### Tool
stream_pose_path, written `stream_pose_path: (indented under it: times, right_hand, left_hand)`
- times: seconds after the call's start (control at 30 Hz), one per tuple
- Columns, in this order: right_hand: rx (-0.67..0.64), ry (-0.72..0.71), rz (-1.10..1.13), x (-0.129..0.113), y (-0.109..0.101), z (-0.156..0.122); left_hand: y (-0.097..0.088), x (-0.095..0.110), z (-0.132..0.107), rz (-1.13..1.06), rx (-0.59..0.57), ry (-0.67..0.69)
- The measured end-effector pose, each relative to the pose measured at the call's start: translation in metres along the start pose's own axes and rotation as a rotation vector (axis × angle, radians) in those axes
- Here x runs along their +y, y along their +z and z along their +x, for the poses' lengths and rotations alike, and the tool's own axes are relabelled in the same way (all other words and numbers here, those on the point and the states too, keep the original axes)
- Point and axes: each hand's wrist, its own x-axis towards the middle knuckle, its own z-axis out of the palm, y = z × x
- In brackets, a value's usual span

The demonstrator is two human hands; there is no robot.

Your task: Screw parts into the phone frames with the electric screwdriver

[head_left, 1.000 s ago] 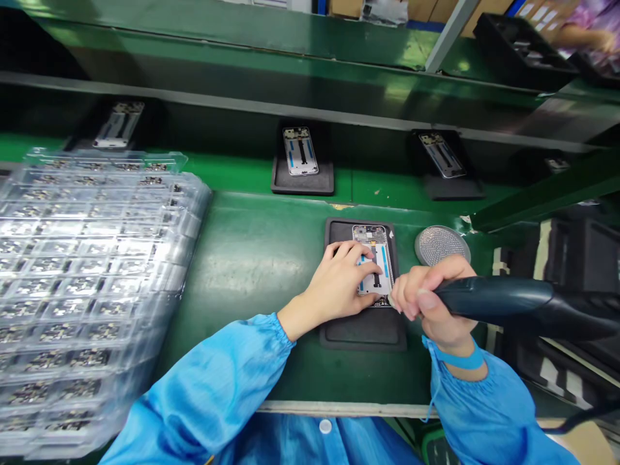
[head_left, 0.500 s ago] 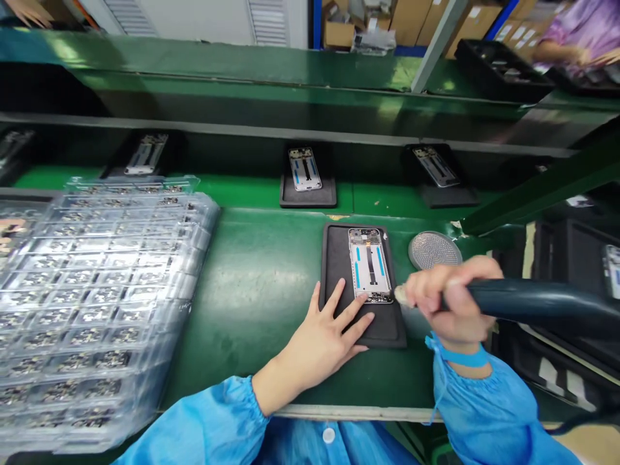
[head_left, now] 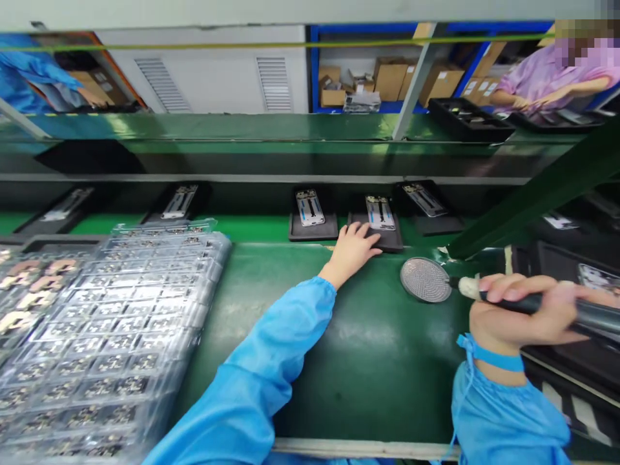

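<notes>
Over the far edge of the green bench (head_left: pixel 368 374), the left hand (head_left: pixel 353 250), fingers spread, touches a black rectangular tray (head_left: pixel 393 241); its silvery phone frame (head_left: pixel 380 213) lies just ahead-right, long axis pointing away. The right hand (head_left: pixel 516 326), farther off, wraps a dark rod-shaped tool (head_left: pixel 598 316).

1. The left hand (head_left: pixel 352 250) covers the near left corner of one black tray (head_left: pixel 392 241).
2. The dark tool (head_left: pixel 598 314) is partly hidden by the right hand (head_left: pixel 506 328), and its rear end is cut by the right edge.
3. Small parts (head_left: pixel 99 389) in the clear trays (head_left: pixel 213 274) are too blurred to tell.
</notes>
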Motion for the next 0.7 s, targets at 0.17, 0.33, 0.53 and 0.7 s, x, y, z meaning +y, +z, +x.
stream_pose_path:
  times: [0.17,0.33,0.53,0.7]
  right_hand:
    - [-0.147,-0.015,-0.003,0.012,0.017,-0.012]
    - [-0.274,0.113,-0.070,0.028,0.016,-0.011]
    - [-0.296,0.141,-0.099,0.038,0.015,-0.008]
    - [-0.331,0.169,-0.121,0.037,0.011,-0.007]
  left_hand:
    - [-0.004,-0.039,-0.002,0.059,0.068,-0.346]
    - [-0.020,-0.104,-0.031,0.048,0.048,-0.480]
    - [-0.034,-0.120,-0.027,0.002,0.137,-0.356]
    - [-0.037,-0.104,-0.072,-0.071,0.259,-0.208]
